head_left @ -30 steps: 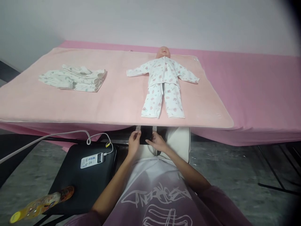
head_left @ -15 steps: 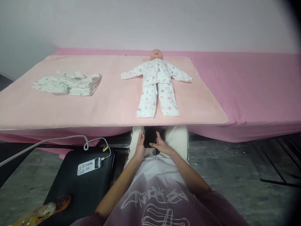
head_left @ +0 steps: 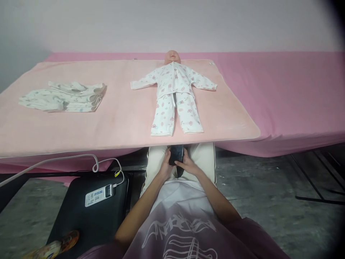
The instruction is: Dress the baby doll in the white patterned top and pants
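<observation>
Between my thighs, just below the table's front edge, a dark phone (head_left: 176, 155) is held in both hands. My left hand (head_left: 166, 167) closes round its left side, and my right hand (head_left: 188, 164) grips its right side with the thumb over the lower corner. A doll (head_left: 172, 56) lies face up on the pink mat (head_left: 118, 118), dressed in a white patterned top (head_left: 174, 80) and matching trousers (head_left: 164, 115). Its sleeves are spread out sideways. To the left on the mat rests a folded pile of white patterned cloth (head_left: 64, 99).
A black stool (head_left: 86, 219) at lower left bears a white power bank (head_left: 99, 195) with a white cable (head_left: 67, 156) plugged in, and a bottle (head_left: 56, 248). Black metal legs (head_left: 309, 180) stand at right. A darker pink cloth (head_left: 291, 93) covers the table.
The view has shifted slightly, so the doll and cloth pile appear further left. Both hands and the phone have moved a little to the right relative to my lap, the grip unchanged.
</observation>
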{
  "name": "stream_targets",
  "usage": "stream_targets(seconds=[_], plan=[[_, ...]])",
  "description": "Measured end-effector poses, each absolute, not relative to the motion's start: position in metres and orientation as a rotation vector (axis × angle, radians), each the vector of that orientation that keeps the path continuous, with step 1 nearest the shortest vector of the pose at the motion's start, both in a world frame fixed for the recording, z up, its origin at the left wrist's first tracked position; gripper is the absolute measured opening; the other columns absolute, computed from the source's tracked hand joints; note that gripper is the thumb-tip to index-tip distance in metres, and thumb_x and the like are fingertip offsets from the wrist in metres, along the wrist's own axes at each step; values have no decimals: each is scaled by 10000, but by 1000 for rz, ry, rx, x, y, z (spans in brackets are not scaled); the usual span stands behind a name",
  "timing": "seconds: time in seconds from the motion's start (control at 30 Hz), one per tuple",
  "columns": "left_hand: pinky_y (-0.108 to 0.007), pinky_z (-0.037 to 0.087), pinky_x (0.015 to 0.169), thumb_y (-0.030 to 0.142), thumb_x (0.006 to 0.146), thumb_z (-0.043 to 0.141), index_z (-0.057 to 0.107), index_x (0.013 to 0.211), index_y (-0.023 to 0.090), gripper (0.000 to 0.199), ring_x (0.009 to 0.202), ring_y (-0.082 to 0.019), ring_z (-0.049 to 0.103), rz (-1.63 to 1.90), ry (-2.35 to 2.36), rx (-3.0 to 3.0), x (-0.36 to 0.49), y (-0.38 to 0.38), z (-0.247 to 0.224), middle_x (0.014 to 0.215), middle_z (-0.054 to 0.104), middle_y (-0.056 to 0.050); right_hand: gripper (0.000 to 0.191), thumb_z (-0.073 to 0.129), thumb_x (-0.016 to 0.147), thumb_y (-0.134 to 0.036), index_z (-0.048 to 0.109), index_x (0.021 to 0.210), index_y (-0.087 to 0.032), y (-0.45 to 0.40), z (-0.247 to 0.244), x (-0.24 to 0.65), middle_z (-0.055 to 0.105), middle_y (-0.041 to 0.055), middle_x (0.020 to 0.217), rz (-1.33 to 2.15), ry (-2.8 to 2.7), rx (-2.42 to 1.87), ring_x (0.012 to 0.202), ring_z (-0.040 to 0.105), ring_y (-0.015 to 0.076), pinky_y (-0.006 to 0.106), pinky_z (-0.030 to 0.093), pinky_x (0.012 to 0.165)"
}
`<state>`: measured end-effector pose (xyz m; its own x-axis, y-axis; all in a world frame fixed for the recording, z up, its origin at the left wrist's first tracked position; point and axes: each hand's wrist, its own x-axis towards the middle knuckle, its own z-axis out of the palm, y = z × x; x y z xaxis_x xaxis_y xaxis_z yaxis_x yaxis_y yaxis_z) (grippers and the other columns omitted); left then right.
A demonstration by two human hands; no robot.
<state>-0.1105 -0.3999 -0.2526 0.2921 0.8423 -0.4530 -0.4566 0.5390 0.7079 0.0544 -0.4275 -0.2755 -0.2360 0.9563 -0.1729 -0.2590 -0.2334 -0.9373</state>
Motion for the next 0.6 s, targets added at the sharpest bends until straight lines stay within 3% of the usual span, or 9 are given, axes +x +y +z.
stream_targets(seconds=[0.17, 0.37, 0.5, 0.6], plan=[[-356, 583, 923, 575, 954, 884, 784, 1326, 239, 511, 1265, -301, 711, 928, 874, 392, -110, -399, -261, 1369, 795, -83, 1282, 912, 892, -592, 91, 1830, -296, -427, -273, 57, 421, 161, 1822, 1592, -1072, -1054, 1727, 406, 307, 562, 281, 1472], [-360, 580, 1095, 465, 956, 923, 813, 1254, 227, 396, 1313, -273, 717, 984, 796, 281, -108, -399, -262, 1268, 821, -55, 1076, 769, 904, -444, 192, 1811, -397, -425, -276, 63, 460, 44, 1821, 1704, -941, -1111, 1720, 414, 307, 613, 273, 1458], [-388, 584, 1118, 479, 953, 926, 805, 1244, 239, 396, 1327, -292, 719, 979, 787, 280, -108, -399, -259, 1248, 824, -53, 1116, 785, 916, -407, 150, 1830, -329, -424, -277, 65, 370, 75, 1873, 1613, -1093, -1088, 1769, 321, 271, 535, 146, 1497], [-399, 602, 1073, 513, 954, 916, 790, 1253, 254, 415, 1319, -306, 720, 949, 822, 285, -109, -400, -257, 1264, 821, -56, 1186, 836, 927, -482, 100, 1841, -308, -423, -278, 64, 377, 116, 1862, 1591, -1140, -1067, 1762, 339, 282, 540, 175, 1494]])
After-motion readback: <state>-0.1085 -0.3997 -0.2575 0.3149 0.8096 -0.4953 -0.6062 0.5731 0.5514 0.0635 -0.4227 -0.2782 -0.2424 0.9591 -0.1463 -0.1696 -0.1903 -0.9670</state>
